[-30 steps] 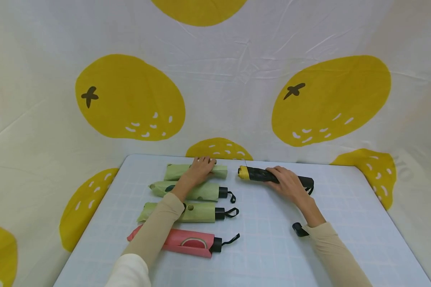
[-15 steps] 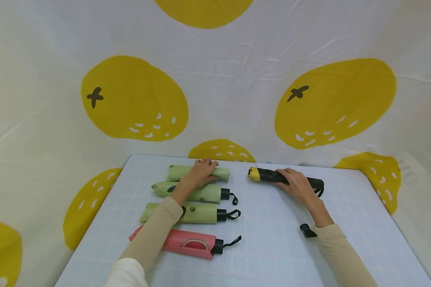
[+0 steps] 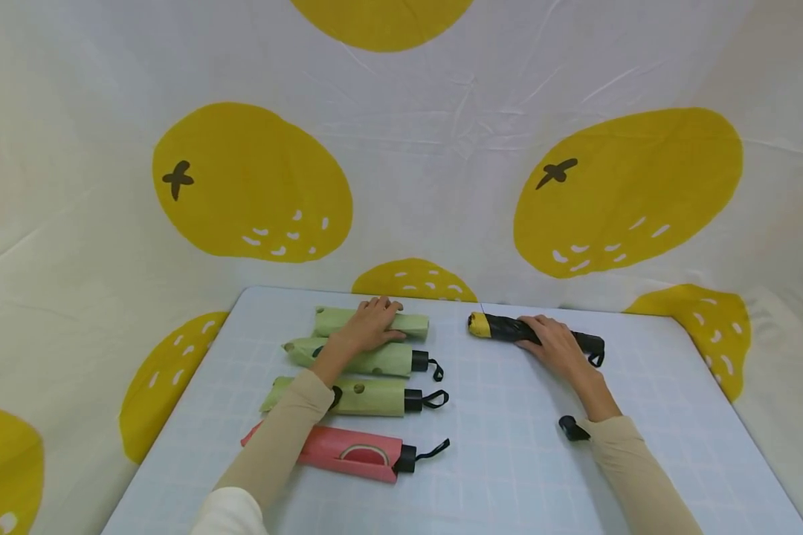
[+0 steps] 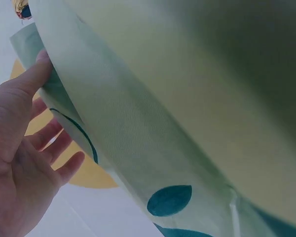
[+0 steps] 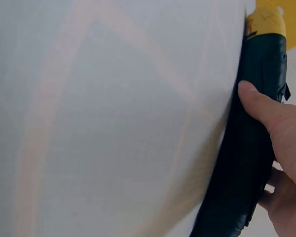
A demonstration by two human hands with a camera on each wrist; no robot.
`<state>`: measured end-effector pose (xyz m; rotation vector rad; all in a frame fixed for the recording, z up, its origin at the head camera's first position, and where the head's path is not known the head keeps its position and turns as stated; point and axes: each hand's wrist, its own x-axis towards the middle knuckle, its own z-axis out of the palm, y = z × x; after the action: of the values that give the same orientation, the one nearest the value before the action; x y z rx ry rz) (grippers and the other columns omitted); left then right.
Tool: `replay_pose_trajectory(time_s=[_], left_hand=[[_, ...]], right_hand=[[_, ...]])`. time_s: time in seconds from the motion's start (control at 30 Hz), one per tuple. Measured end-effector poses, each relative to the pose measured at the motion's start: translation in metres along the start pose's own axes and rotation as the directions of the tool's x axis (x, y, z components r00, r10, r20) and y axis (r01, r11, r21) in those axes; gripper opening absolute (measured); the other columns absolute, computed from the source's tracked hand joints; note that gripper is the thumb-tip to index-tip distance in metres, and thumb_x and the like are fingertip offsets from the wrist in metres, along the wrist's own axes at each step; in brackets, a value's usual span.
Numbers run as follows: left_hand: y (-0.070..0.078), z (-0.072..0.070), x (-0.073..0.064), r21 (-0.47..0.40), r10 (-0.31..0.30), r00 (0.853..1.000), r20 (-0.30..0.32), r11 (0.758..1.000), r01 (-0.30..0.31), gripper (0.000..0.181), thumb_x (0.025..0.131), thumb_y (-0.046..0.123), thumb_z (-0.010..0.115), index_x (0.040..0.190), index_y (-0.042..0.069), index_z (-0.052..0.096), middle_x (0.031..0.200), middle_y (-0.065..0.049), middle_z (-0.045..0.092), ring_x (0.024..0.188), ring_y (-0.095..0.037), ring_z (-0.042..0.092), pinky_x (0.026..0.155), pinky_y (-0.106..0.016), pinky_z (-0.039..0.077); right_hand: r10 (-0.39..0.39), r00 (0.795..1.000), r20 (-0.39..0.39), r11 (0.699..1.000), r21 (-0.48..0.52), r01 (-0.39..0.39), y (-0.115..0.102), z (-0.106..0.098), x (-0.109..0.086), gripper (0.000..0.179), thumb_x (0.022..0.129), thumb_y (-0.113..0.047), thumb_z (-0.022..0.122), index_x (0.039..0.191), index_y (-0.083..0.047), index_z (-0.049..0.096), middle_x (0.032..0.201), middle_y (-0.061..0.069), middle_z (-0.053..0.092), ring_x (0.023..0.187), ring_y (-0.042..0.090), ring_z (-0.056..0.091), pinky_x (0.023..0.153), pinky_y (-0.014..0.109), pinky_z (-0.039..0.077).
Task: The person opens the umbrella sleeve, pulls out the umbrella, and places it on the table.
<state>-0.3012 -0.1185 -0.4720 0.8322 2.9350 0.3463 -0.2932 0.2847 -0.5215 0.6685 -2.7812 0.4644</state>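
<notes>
My left hand [image 3: 369,327] straddles the farthest green folding umbrella [image 3: 411,325]. In the left wrist view its thumb [image 4: 34,74] touches the near side, with the other fingers round the far side. My right hand [image 3: 554,345] grips a black folding umbrella [image 3: 505,328] with a yellow end, which lies at the back right. The right wrist view shows the thumb [image 5: 256,101] across the black cover and the fingers partly hidden behind it. Closer to me lie two more green umbrellas, the second [image 3: 388,360] and third [image 3: 378,399], then a pink umbrella [image 3: 355,452], partly under my left forearm.
A black handle-like end [image 3: 571,429] shows beside my right sleeve; the rest is hidden. The table [image 3: 495,475] has a pale checked cloth. Behind it hangs a white curtain [image 3: 435,186] with yellow fruit prints.
The black umbrella appears slightly farther right with my right hand, though the view has also shifted. My left thumb has spread a little from the fingers. The other umbrellas stay put.
</notes>
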Motion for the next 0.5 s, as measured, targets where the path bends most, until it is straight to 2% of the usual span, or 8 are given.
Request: replay_pose_trajectory(time_s=[0.17, 0.33, 0.5], left_hand=[[0.001, -0.004, -0.007, -0.022, 0.031, 0.999, -0.023, 0.999, -0.031, 0.058, 0.098, 0.037, 0.070, 0.141, 0.002, 0.052, 0.128, -0.020, 0.053, 0.119, -0.039, 0.050, 0.102, -0.055, 0.039], [0.004, -0.007, -0.011, -0.023, 0.060, 0.997, -0.041, 0.998, -0.061, 0.059, 0.099, 0.038, 0.069, 0.141, 0.001, 0.052, 0.127, -0.021, 0.054, 0.117, -0.040, 0.051, 0.101, -0.055, 0.040], [0.007, -0.008, -0.014, -0.024, 0.086, 0.995, -0.053, 0.996, -0.087, 0.058, 0.100, 0.038, 0.068, 0.141, 0.001, 0.052, 0.128, -0.020, 0.054, 0.118, -0.038, 0.052, 0.101, -0.054, 0.041]], right_hand=[[0.022, 1.000, 0.021, 1.000, 0.017, -0.023, -0.003, -0.002, 0.001, 0.053, 0.088, -0.015, 0.083, 0.134, 0.002, 0.061, 0.124, 0.026, 0.064, 0.116, 0.046, 0.059, 0.103, 0.064, 0.041], [0.001, 1.000, 0.009, 0.999, 0.043, -0.002, -0.010, -0.007, 0.001, 0.057, 0.087, -0.012, 0.083, 0.137, 0.002, 0.059, 0.128, 0.026, 0.061, 0.120, 0.046, 0.056, 0.106, 0.064, 0.039], [-0.042, 0.999, -0.022, 0.997, 0.065, 0.043, -0.021, -0.010, 0.001, 0.053, 0.088, -0.009, 0.082, 0.136, 0.003, 0.060, 0.127, 0.025, 0.062, 0.120, 0.045, 0.056, 0.105, 0.062, 0.042]])
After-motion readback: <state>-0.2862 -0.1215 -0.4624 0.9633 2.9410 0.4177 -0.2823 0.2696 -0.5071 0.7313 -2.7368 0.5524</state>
